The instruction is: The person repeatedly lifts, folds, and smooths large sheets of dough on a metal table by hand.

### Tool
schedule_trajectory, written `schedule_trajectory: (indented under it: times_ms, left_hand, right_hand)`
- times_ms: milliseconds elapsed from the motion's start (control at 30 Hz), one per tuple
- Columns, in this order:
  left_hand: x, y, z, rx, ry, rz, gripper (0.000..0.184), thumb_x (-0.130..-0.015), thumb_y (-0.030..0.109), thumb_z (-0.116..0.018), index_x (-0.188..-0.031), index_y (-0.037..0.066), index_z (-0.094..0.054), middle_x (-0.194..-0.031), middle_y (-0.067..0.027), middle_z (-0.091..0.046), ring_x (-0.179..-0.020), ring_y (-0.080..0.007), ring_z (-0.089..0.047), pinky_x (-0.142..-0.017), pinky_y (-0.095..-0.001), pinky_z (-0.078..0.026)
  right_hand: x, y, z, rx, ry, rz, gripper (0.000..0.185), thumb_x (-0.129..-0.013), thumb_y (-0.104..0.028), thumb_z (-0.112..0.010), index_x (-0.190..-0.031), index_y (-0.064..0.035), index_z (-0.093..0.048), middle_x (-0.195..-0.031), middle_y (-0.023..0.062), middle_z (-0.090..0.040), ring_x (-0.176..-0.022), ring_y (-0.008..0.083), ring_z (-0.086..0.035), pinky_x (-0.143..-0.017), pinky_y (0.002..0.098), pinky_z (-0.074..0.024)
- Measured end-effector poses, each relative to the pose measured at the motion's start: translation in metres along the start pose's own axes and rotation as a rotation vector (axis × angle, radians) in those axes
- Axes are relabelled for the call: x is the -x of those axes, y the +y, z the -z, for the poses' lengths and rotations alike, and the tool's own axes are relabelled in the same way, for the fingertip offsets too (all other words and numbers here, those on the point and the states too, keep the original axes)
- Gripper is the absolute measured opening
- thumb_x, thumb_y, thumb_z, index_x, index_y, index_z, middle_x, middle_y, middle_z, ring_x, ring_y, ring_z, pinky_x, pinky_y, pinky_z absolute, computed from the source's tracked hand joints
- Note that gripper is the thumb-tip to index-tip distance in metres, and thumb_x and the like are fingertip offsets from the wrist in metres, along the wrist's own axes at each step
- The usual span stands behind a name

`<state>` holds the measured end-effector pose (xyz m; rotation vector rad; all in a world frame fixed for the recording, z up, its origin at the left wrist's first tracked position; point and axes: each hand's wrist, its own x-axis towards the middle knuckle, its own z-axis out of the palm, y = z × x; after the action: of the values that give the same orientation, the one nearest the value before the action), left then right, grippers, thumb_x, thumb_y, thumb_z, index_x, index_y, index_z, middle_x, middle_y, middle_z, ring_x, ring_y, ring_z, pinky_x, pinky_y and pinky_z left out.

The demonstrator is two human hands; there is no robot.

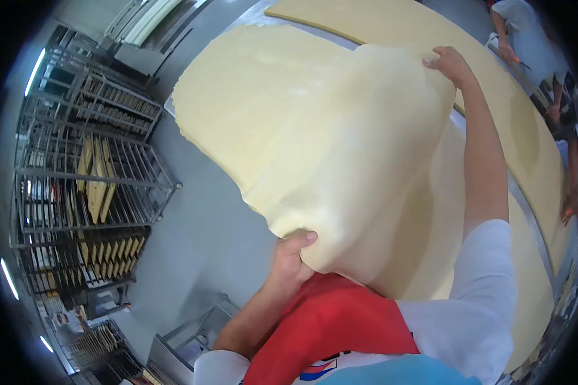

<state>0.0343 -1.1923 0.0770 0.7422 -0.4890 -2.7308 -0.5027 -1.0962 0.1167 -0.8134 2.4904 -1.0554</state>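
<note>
A wide, pale yellow sheet of dough (263, 109) stretches across the middle of the head view, its near end raised and curved. My left hand (293, 256) grips the near left corner, thumb on top and fingers hidden beneath. At the upper right, my right hand (449, 66) pinches the sheet's other corner, with the thumb on the dough's upper face. Below the raised part, more pale dough (398, 237) lies flat and shaded. A long, separate dough strip (526, 128) runs along the far side, across a narrow grey gap.
Metal racks (96, 179) holding trays and boards stand on the left. Grey floor (192, 199) shows beside the sheet. A metal cart (202, 327) is at the lower left. Co-workers' hands (507, 52) and arms appear at the right edge, one holding an orange-handled tool (520, 62).
</note>
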Motion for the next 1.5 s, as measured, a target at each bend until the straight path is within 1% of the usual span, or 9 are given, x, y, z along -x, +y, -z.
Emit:
schedule_trajectory:
  times_ms: [267, 367, 633, 800, 933, 1167, 1233, 1433, 1500]
  left_hand:
    - [0.001, -0.028, 0.008, -0.268, 0.133, 0.079, 0.058, -0.085, 0.006, -0.062, -0.138, -0.007, -0.043, -0.130, -0.0221, -0.058, -0.118, -0.0357, -0.060, -0.100, -0.0496, -0.051]
    - [0.000, -0.036, 0.055, -0.273, 0.105, 0.068, 0.057, -0.091, 0.015, -0.060, -0.141, -0.004, -0.041, -0.138, -0.0217, -0.053, -0.123, -0.0359, -0.057, -0.104, -0.0508, -0.048]
    - [-0.023, -0.035, 0.030, 0.080, 0.283, -0.013, 0.057, -0.105, 0.040, -0.040, -0.147, 0.001, -0.038, -0.150, -0.0180, -0.044, -0.139, -0.0363, -0.041, -0.116, -0.0533, -0.032]
    - [-0.011, -0.031, 0.030, 0.194, 0.281, -0.127, 0.057, -0.106, 0.044, -0.037, -0.149, 0.006, -0.037, -0.154, -0.0123, -0.040, -0.140, -0.0340, -0.040, -0.117, -0.0524, -0.030]
    - [-0.007, -0.028, 0.035, 0.311, 0.347, -0.077, 0.057, -0.106, 0.042, -0.039, -0.149, 0.006, -0.036, -0.151, -0.0117, -0.045, -0.139, -0.0333, -0.041, -0.117, -0.0522, -0.030]
    - [0.000, -0.011, 0.046, -0.036, 0.288, -0.288, 0.029, -0.098, 0.006, -0.056, -0.127, 0.002, -0.053, -0.124, -0.0143, -0.062, -0.116, -0.0267, -0.061, -0.095, -0.0443, -0.054]
    - [-0.005, -0.022, 0.086, -0.064, 0.464, 0.068, 0.026, -0.099, 0.009, -0.058, -0.123, 0.002, -0.054, -0.118, -0.0133, -0.064, -0.108, -0.0252, -0.065, -0.090, -0.0433, -0.056]
    - [0.016, -0.025, 0.063, -0.167, 0.084, -0.106, 0.030, -0.094, 0.009, -0.061, -0.123, 0.004, -0.055, -0.110, -0.0101, -0.067, -0.096, -0.0245, -0.069, -0.082, -0.0425, -0.059]
    - [0.009, -0.029, 0.086, 0.055, 0.155, 0.079, 0.034, -0.091, 0.008, -0.059, -0.124, 0.005, -0.054, -0.113, -0.0105, -0.067, -0.098, -0.0249, -0.069, -0.084, -0.0428, -0.059]
  right_hand:
    - [0.027, 0.031, -0.009, 0.345, 0.022, 0.029, 0.039, -0.079, -0.016, -0.076, -0.110, 0.0051, -0.068, -0.084, 0.0140, -0.071, -0.080, 0.0256, -0.070, -0.075, 0.0375, -0.0539]
    - [0.031, 0.039, 0.002, -0.012, -0.090, -0.127, 0.041, -0.077, -0.019, -0.077, -0.109, 0.0051, -0.068, -0.082, 0.0140, -0.071, -0.079, 0.0260, -0.070, -0.076, 0.0370, -0.0545]
    - [0.028, 0.037, -0.049, 0.886, -0.011, -0.219, 0.042, -0.085, -0.033, -0.068, -0.121, -0.0114, -0.067, -0.130, 0.0120, -0.063, -0.126, 0.0278, -0.056, -0.102, 0.0479, -0.0449]
    - [-0.007, -0.013, -0.164, 0.799, 0.036, 0.368, 0.062, -0.094, -0.035, -0.053, -0.148, -0.0091, -0.040, -0.156, 0.0120, -0.039, -0.145, 0.0297, -0.034, -0.118, 0.0572, -0.0252]
    - [-0.027, -0.011, -0.197, 0.734, -0.082, 0.235, 0.069, -0.099, -0.046, -0.042, -0.153, -0.0047, -0.030, -0.162, 0.0127, -0.028, -0.151, 0.0286, -0.023, -0.120, 0.0566, -0.0192]
    - [-0.023, -0.017, -0.224, 0.870, 0.025, 0.182, 0.067, -0.103, -0.052, -0.030, -0.159, -0.0169, -0.022, -0.166, 0.0049, -0.019, -0.153, 0.0303, -0.017, -0.121, 0.0552, -0.0162]
    - [0.000, -0.038, -0.252, 0.905, -0.060, 0.343, 0.065, -0.103, -0.050, -0.031, -0.160, -0.0195, -0.021, -0.167, 0.0051, -0.017, -0.153, 0.0311, -0.015, -0.121, 0.0564, -0.0134]
    - [0.106, -0.086, -0.308, 0.905, -0.229, 0.677, 0.062, -0.104, -0.044, -0.038, -0.160, -0.0221, -0.021, -0.167, 0.0060, -0.015, -0.154, 0.0337, -0.011, -0.120, 0.0592, -0.0135]
    - [0.140, -0.097, -0.316, 0.880, -0.289, 0.823, 0.062, -0.103, -0.042, -0.039, -0.159, -0.0219, -0.023, -0.167, 0.0069, -0.017, -0.153, 0.0367, -0.014, -0.120, 0.0592, -0.0144]
